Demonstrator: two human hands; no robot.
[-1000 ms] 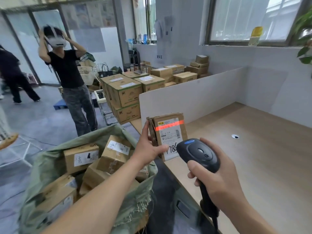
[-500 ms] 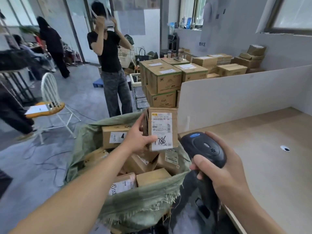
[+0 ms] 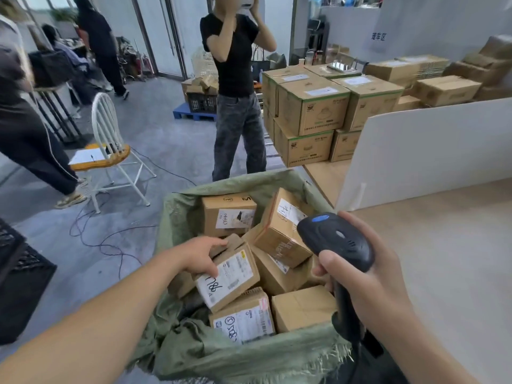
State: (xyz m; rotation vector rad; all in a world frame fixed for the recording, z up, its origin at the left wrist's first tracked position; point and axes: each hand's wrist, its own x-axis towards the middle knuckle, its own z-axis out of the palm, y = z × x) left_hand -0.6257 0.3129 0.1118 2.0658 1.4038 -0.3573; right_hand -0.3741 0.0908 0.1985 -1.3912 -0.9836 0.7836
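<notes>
The small box [image 3: 227,275] looks light and stiff; the left grip [image 3: 199,256] holds its 10 o'clock edge, and the right grip [image 3: 368,275] holds the scanner [image 3: 335,242].

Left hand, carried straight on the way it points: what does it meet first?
The left hand grips the labelled box and points into the green sack; first in line is probably the tilted carton beside it, though depth is unclear.

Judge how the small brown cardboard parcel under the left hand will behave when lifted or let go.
Probably stiff: the small brown cardboard parcel shows flat faces and square edges under the left hand. Likely light, since one hand holds it. It lies tilted on other boxes in the green woven sack, so it may slide or tip.
</notes>
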